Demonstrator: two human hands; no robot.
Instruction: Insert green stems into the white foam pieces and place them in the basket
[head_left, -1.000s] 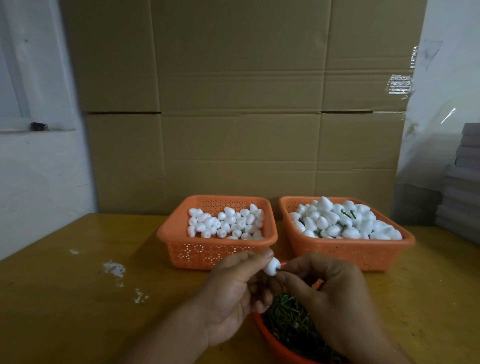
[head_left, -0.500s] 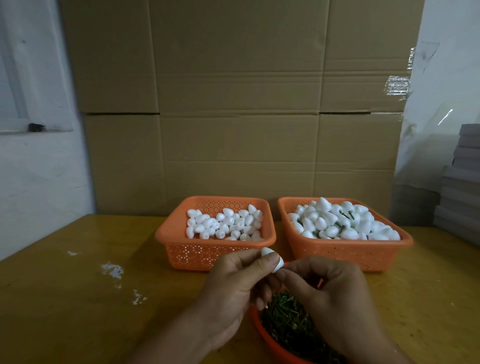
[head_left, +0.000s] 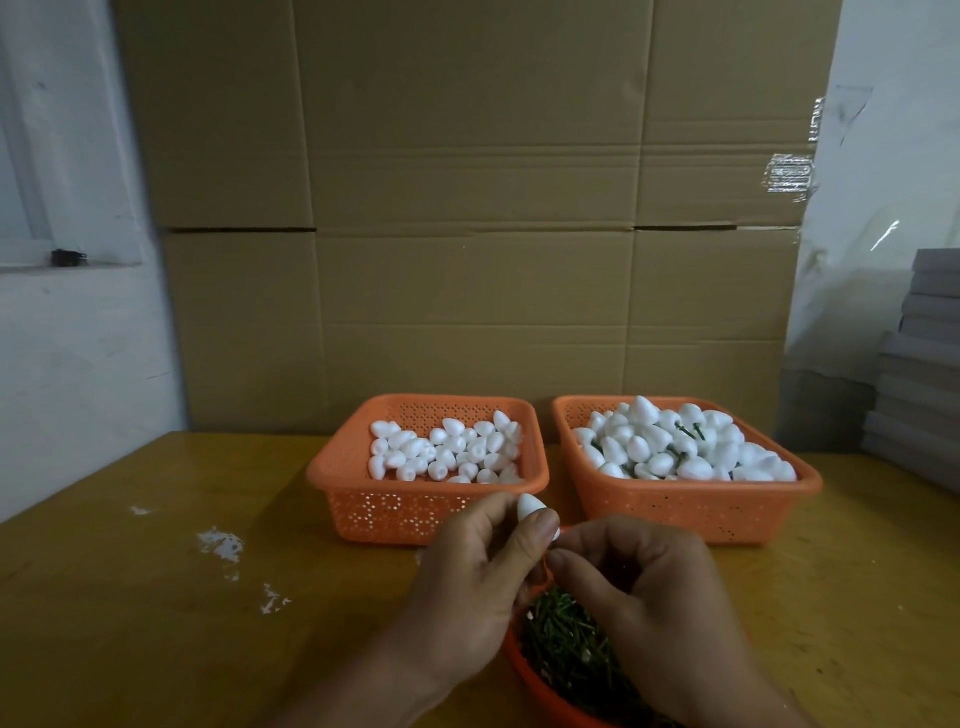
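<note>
Head view. Small white egg-shaped foam piece (head_left: 531, 508) pinched between thumb and fingers of my left hand (head_left: 470, 587), above the round orange bowl of green stems (head_left: 563, 636). Right hand (head_left: 657, 608) curled at the foam's base; whether it holds a stem, I cannot tell. Foam judged very light and dentable: grip its sides gently. Stem thin: hold close to the tip. Finished pieces lie in the right orange perforated plastic basket (head_left: 691, 512); blanks in the left orange basket (head_left: 415, 512) on the yellow-brown surface (head_left: 130, 597).
</note>
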